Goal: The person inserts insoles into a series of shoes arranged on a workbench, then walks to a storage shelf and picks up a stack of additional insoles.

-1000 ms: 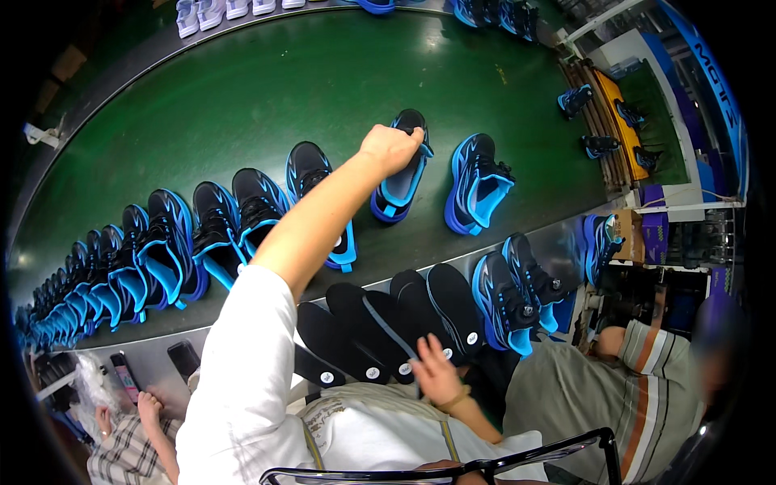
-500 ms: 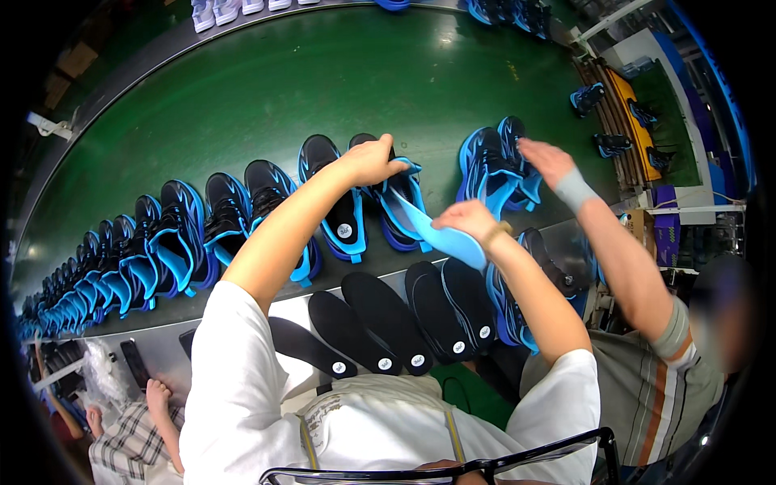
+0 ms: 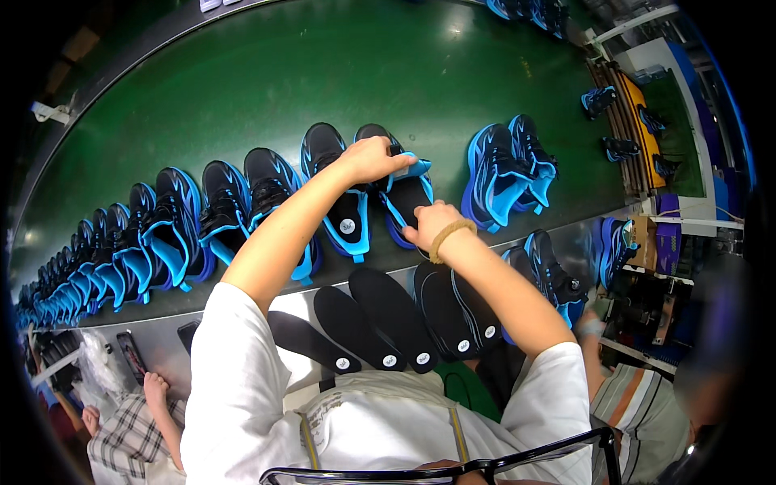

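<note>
My left hand point(image 3: 373, 159) is closed on the blue-lined tongue of a black and blue sneaker point(image 3: 396, 218), pulling its opening wide. A black-topped insole point(image 3: 410, 192) lies mostly inside that shoe. At the shoe's heel, my right hand point(image 3: 436, 225) has its fingers curled on the insole's rear end, which they hide. Touching this sneaker on its left is another sneaker point(image 3: 323, 142), with an insole bearing a round white sticker inside. Several loose black insoles point(image 3: 388, 311) lie side by side along the near edge, in front of my body.
A long row of sneakers point(image 3: 179, 198) runs left along the green table point(image 3: 267, 89). To the right stands a pair of sneakers point(image 3: 489, 166), with more shoes point(image 3: 554, 275) nearer me. A co-worker's striped shirt point(image 3: 638, 404) shows at lower right, another person's hand point(image 3: 155, 388) at lower left.
The insole has gone from sticking out behind the shoe to mostly inside it. My right hand has moved left to the heel. The co-worker's hand has withdrawn from the right-hand pair.
</note>
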Motion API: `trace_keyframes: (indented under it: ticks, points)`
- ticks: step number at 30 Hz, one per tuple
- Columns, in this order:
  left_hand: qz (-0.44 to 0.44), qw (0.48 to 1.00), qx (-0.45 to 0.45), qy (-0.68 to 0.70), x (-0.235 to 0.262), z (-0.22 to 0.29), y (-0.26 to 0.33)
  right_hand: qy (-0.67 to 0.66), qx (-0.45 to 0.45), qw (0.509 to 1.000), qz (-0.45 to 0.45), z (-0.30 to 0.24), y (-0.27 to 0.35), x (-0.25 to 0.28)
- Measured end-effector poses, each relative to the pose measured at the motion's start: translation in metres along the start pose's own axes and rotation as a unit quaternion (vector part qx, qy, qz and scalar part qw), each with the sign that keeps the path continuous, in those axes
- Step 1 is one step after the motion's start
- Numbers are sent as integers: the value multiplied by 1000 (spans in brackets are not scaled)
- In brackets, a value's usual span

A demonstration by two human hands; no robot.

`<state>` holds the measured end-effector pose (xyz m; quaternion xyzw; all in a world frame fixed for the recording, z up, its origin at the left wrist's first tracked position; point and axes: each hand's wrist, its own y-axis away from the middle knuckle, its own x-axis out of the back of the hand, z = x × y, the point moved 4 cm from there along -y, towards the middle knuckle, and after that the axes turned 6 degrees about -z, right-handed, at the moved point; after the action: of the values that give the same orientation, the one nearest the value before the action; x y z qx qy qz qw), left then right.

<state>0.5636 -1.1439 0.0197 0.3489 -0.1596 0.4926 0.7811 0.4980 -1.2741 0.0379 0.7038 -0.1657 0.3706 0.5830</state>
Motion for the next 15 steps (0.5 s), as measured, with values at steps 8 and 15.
trace_keyframes:
  ticks: [8,15]
  points:
    - [-38,999,-5,30,-7,4,0,111,119,977,141,0,-30,-30]
    - [-14,999,-4,34,-18,-3,-5,87,119,963,225,2,-70,-42]
